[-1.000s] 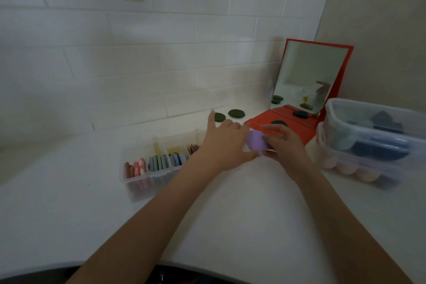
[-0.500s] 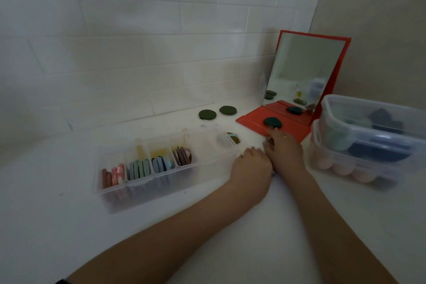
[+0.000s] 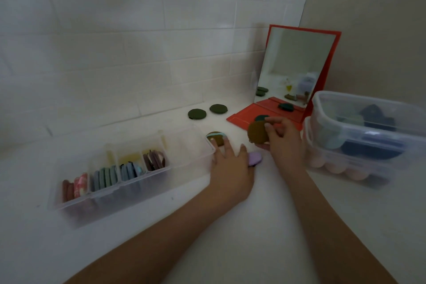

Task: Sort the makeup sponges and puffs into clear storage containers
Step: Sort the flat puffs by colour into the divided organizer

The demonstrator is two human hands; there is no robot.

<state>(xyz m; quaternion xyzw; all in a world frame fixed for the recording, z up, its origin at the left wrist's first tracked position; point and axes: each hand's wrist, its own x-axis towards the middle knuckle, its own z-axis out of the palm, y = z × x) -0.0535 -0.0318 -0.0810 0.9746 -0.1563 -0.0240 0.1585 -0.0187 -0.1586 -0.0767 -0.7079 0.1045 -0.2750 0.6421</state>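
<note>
Now lifting a brown puff point(image 3: 258, 135) off the table point(image 3: 265, 226), right hand point(image 3: 282, 137) fingers pinching its edge, unlike a moment ago. Left hand point(image 3: 230, 163) lying flat and open, covering a lilac sponge point(image 3: 255, 158) beside the divided container point(image 3: 138, 168). Probably heading for an empty compartment.

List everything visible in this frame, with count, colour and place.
organiser: one, clear, left on counter; compartments hold upright puffs
green puffs: two, dark, by wall
banded puff: one, brown and teal, beside organiser
lilac puff: one, beside left hand
mirror: one, red frame, back corner; dark puff on base
tubs: two, clear, stacked right
brown puff: one, held
left hand: flat on counter
right hand: fingers pinch brown puff
</note>
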